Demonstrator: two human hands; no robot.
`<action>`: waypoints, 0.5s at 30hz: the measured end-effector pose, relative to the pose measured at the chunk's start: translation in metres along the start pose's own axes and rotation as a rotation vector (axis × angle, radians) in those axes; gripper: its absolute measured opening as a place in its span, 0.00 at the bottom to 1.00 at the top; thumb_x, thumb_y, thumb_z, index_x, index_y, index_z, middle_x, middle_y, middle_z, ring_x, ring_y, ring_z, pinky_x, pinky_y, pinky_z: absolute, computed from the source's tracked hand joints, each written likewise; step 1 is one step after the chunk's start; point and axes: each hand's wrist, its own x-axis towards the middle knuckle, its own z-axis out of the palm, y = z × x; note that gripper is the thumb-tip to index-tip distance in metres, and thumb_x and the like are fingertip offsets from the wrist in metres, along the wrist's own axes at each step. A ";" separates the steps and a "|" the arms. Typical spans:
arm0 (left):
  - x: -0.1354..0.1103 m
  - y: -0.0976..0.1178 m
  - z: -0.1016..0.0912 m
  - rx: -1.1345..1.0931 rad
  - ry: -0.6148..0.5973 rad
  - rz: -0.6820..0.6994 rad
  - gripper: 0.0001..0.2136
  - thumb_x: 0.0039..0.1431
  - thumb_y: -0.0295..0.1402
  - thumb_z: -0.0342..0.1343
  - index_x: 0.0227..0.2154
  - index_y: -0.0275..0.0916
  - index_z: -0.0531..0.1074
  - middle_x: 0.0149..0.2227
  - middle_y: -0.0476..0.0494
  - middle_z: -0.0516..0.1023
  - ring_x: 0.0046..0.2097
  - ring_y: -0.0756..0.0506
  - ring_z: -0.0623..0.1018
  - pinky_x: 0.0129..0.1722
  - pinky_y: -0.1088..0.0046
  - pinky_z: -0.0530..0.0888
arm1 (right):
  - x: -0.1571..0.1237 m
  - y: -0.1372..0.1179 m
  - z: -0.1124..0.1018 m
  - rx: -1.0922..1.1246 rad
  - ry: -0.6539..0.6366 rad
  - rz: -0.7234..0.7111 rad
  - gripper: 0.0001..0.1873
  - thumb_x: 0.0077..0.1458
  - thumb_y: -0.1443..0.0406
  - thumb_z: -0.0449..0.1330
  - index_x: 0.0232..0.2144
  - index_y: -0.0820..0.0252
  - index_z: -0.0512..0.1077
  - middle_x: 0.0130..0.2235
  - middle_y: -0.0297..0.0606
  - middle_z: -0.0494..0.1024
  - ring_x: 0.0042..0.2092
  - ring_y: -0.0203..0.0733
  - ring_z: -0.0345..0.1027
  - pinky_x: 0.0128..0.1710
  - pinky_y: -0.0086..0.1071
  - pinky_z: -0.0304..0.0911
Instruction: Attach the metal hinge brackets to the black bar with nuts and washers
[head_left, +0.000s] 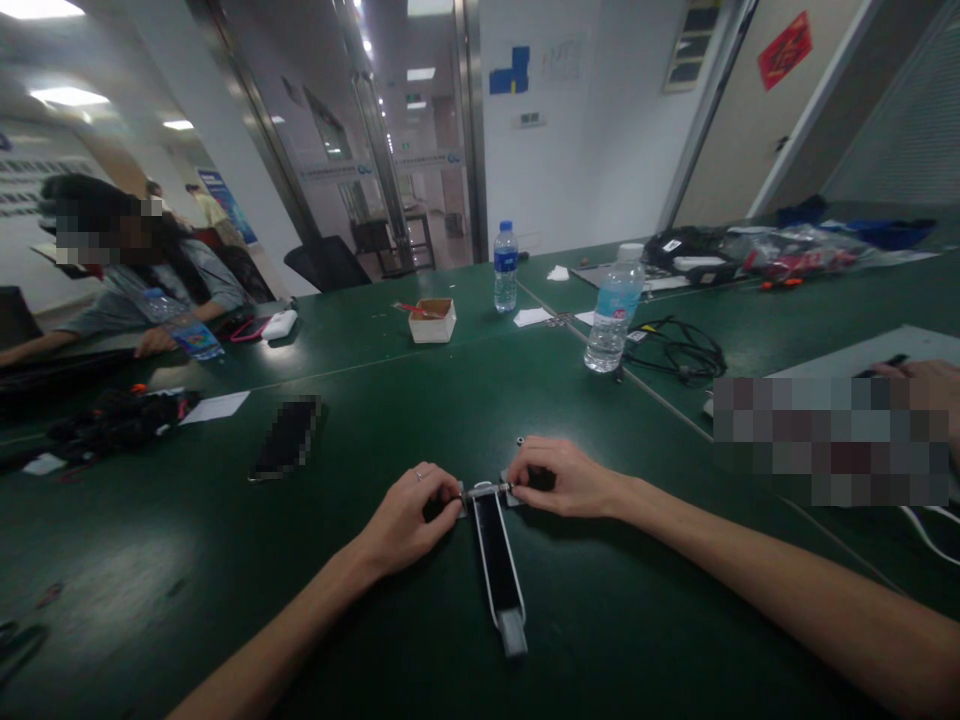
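A long, narrow device with a black top and white edges lies on the dark green table; a grey block sits at its near end. Across the far end runs a thin metal rod. My left hand pinches the rod's left end between thumb and fingertips. The opposite end is pinched by my right hand. Small grey pieces show beside both sets of fingertips, partly hidden by them. Just beyond my right fingers lies a tiny round metal part.
A phone lies left. Farther back stand a small box and two water bottles, near black cables. A person sits at far left; another person's hand is at right.
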 end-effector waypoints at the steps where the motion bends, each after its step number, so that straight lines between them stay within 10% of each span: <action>1: 0.000 0.000 0.000 0.002 0.005 0.001 0.04 0.60 0.27 0.51 0.36 0.37 0.70 0.35 0.46 0.70 0.36 0.47 0.70 0.36 0.69 0.69 | 0.000 0.000 0.000 0.004 0.001 -0.001 0.03 0.53 0.68 0.60 0.33 0.62 0.72 0.30 0.34 0.71 0.32 0.34 0.63 0.31 0.29 0.60; 15: 0.000 0.002 -0.002 0.022 -0.011 -0.018 0.05 0.60 0.28 0.50 0.37 0.37 0.70 0.35 0.46 0.70 0.36 0.47 0.70 0.36 0.69 0.70 | -0.001 0.001 -0.001 0.044 0.006 -0.059 0.04 0.53 0.69 0.61 0.35 0.62 0.72 0.36 0.37 0.73 0.37 0.36 0.66 0.35 0.30 0.63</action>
